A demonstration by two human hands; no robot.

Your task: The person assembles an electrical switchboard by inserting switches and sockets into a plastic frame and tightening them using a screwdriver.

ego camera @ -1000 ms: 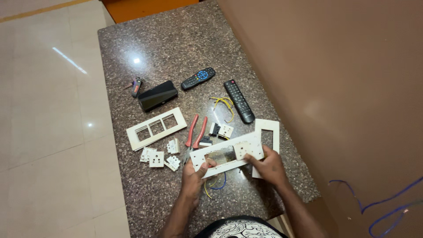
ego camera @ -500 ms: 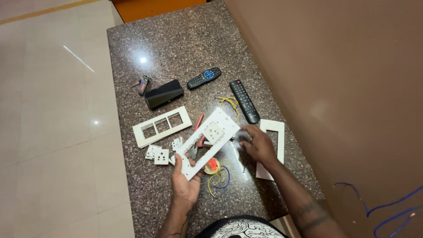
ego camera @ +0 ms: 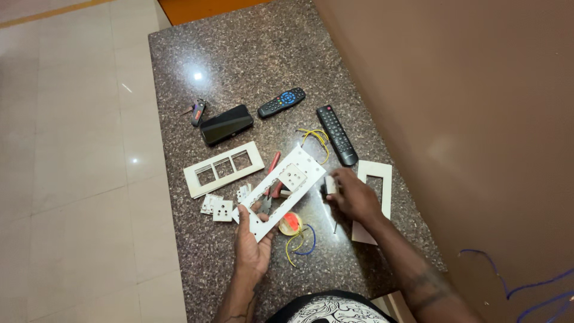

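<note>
My left hand [ego camera: 253,239] grips the near end of a long white switch plate [ego camera: 281,188] that carries one socket module, holding it slanted above the granite counter [ego camera: 239,60]. My right hand [ego camera: 353,194] rests on the counter to the right of the plate, its fingers closed on a small white switch module [ego camera: 330,185]. Red-handled pliers [ego camera: 272,173] lie partly hidden under the plate. A roll of tape [ego camera: 290,223] and short yellow and blue wires [ego camera: 299,245] lie between my hands.
A white frame with three openings [ego camera: 223,168] and loose socket modules [ego camera: 218,207] lie to the left. Behind are a black phone [ego camera: 226,124], a small tester [ego camera: 198,112], two remotes [ego camera: 281,102] [ego camera: 336,134] and yellow wires [ego camera: 315,138]. Another white frame [ego camera: 382,179] lies at the right, near a brown wall.
The switch plate went from level in both hands to slanted in my left hand alone. My right hand let go, moved right and picked up a small module.
</note>
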